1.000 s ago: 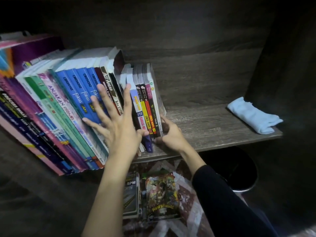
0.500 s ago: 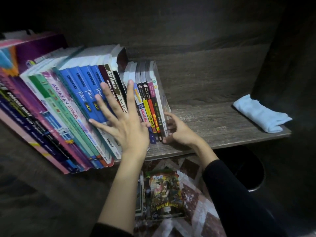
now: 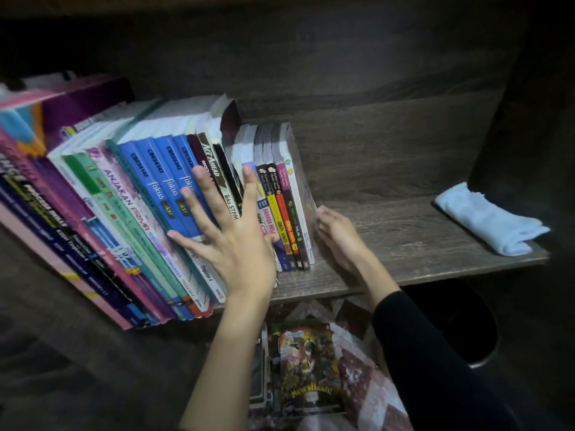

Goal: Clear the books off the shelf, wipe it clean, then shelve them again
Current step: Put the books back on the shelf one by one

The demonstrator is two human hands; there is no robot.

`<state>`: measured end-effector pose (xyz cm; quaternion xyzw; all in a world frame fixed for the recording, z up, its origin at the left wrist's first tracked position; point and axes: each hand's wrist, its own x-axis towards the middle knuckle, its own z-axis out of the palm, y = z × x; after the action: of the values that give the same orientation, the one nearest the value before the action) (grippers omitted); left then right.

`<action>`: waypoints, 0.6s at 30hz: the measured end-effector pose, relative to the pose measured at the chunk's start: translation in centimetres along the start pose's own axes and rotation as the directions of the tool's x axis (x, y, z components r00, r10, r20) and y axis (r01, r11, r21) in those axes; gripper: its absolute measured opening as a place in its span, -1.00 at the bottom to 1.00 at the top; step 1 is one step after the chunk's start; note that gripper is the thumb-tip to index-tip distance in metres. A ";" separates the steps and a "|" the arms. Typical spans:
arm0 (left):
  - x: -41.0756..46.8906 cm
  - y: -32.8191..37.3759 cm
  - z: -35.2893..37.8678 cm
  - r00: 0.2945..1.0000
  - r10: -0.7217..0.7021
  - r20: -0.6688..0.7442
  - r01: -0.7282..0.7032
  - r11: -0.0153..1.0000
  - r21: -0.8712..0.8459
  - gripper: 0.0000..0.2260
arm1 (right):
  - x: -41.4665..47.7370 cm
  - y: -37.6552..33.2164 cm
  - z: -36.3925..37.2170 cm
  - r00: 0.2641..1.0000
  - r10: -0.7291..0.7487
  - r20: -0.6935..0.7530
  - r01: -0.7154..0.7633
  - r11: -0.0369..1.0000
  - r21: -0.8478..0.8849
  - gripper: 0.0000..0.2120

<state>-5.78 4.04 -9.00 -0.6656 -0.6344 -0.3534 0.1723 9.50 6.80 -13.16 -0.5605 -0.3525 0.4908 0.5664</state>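
Dark grey-brown shelf board matt with visible wood grain, upright row of colourful paperback books, spines glossy and smooth, top page edges plain matt paper, folded pale blue cloth looks soft, colourful comic cover shines glossy, black sleeve matt fabric.

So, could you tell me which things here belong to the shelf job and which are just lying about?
Job: books, shelf, white cloth, left hand and right hand against the books; perhaps the comic on the floor.
Lying about: dark bin, patterned mat.
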 end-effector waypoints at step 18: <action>0.3 -0.3 0.9 1.000 0.009 0.000 -0.009 0.997 -0.081 0.13 | 3.3 -1.1 3.7 0.991 -0.070 -0.118 0.064 0.997 -0.050 -0.57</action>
<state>-5.85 4.87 -9.45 -0.6747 -0.6167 -0.3781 0.1467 7.07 11.12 -12.14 -0.5896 -0.3478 0.4288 0.5895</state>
